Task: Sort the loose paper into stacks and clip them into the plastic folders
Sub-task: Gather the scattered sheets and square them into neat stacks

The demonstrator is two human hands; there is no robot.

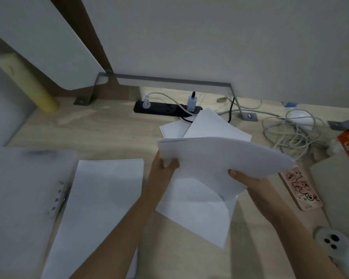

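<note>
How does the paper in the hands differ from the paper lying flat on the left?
The held sheets are raised above the desk, gripped by left hand and right hand; the flat paper rests on it, untouched. The held sheets bow; the flat paper lies level. Both are white paper.

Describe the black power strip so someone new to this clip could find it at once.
Start at the wooden desk and look to its back edge, under the grey metal bracket. The power strip lies there behind the loose paper; it is the only black bar, with white plugs in it.
</note>
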